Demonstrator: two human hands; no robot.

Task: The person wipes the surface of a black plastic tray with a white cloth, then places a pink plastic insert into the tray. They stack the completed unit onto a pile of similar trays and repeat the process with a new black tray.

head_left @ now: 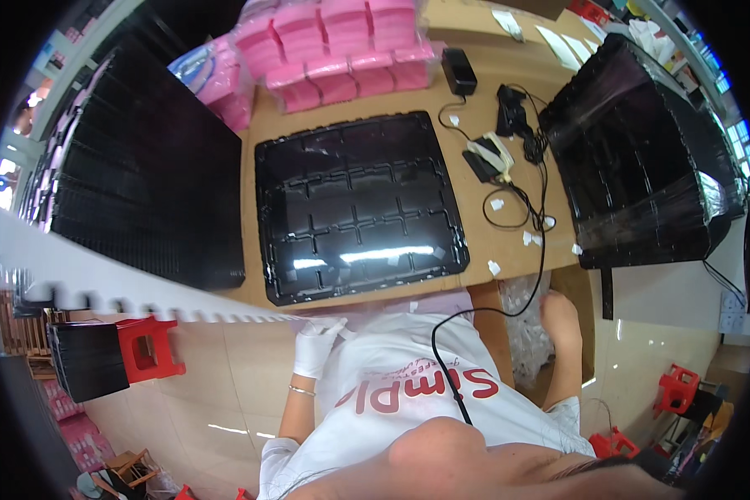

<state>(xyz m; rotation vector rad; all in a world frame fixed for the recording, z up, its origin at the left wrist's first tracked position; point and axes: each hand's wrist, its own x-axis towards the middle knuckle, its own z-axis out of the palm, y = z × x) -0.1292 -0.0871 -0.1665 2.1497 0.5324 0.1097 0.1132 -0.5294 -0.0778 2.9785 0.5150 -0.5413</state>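
My left hand (315, 346), in a white glove, is in front of my body just below the table's front edge. The tip of a long pale strip with a toothed edge (133, 279) overlaps the view beside it; whether the fingers hold anything cannot be made out. My right hand (560, 315) is bare, with curled fingers, over the right side of a cardboard box (589, 333) full of crumpled clear plastic (527, 333). What those fingers hold, if anything, is hidden. A shiny black moulded tray (354, 204) with cross-shaped ridges lies on the table, touched by neither hand.
Tall stacks of black trays (154, 175) (633, 154) flank the brown tabletop (496, 242). Pink foam blocks (342, 50) are piled at the back. A black power adapter (459, 72) and a cabled device (485, 158) lie right of the tray. A black cable (436, 333) crosses my front.
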